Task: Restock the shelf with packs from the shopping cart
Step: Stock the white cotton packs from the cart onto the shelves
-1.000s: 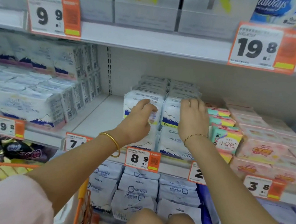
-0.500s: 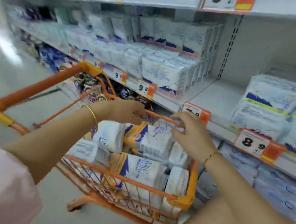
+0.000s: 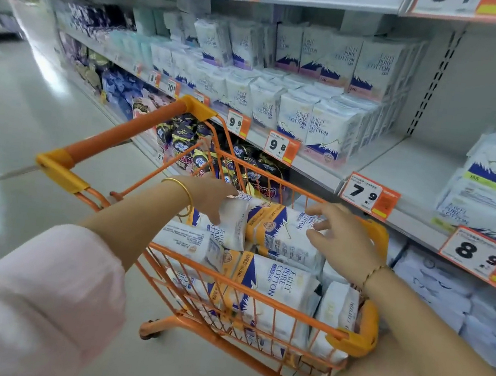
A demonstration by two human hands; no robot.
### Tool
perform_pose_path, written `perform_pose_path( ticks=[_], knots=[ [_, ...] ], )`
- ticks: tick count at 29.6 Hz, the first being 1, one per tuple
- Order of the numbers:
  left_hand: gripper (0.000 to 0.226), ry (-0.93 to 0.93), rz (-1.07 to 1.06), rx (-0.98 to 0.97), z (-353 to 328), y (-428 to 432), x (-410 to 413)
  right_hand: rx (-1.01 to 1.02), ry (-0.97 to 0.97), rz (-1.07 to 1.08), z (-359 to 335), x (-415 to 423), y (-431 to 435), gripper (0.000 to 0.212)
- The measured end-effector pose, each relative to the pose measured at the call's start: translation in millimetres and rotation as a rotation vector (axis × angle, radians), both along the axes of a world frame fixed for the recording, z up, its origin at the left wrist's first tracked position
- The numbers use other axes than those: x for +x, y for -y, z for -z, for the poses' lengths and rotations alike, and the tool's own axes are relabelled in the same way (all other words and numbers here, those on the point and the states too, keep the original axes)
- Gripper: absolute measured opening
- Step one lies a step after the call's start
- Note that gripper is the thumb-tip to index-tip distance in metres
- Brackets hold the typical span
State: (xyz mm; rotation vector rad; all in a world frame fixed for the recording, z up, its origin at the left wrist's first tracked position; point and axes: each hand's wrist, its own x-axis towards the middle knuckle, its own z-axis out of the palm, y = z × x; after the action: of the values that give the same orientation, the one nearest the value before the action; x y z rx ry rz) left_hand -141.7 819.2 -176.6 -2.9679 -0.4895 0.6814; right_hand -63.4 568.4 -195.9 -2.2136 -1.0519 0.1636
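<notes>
The orange shopping cart stands in the aisle just beside the shelf, loaded with cotton packs. The left hand reaches into it and pinches the top of an upright white pack between thumb and fingers. The right hand is spread and relaxed, fingertips touching an orange-banded pack lying just beside the first. On the shelf, behind the 7.9 price tag, a bare stretch lies between 2 groups of shelved packs.
</notes>
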Motion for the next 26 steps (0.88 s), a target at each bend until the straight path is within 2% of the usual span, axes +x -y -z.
perform_pose_path(
  ticks=[5, 7, 10, 16, 19, 21, 22, 25, 26],
  knots=[
    [0.057, 0.019, 0.035, -0.059, 8, -6, -1, 0.007, -0.017, 0.000, 3, -1, 0, 0.030],
    [0.043, 0.047, 0.068, -0.033, 3, -6, -2, 0.008, -0.016, 0.001, 4, 0, 2, 0.030],
    [0.035, 0.105, 0.090, -0.005, -20, 0, 0, 0.009, -0.021, 0.003, 2, 1, 3, 0.030],
    [0.051, 0.096, 0.099, -0.048, -48, 17, 11, 0.026, -0.054, -0.003, -2, -1, 7, 0.031],
    [0.065, 0.111, 0.024, -0.101, -40, 27, 10, 0.025, -0.070, -0.001, 0, -1, 10, 0.032],
    [0.066, 0.157, -0.036, -0.079, -38, 33, 2, 0.024, -0.088, -0.006, 2, -2, 8, 0.033],
    [0.064, 0.095, -0.032, -0.046, -37, 35, -2, 0.029, -0.096, -0.009, 3, -3, 7, 0.034],
    [0.077, -0.427, -0.009, 0.036, -25, 44, -17, 0.034, -0.106, -0.033, 5, -8, -1, 0.033],
    [0.078, -0.502, -0.014, 0.041, -20, 44, -21, 0.032, -0.106, -0.042, 6, -10, -2, 0.033]
  ],
)
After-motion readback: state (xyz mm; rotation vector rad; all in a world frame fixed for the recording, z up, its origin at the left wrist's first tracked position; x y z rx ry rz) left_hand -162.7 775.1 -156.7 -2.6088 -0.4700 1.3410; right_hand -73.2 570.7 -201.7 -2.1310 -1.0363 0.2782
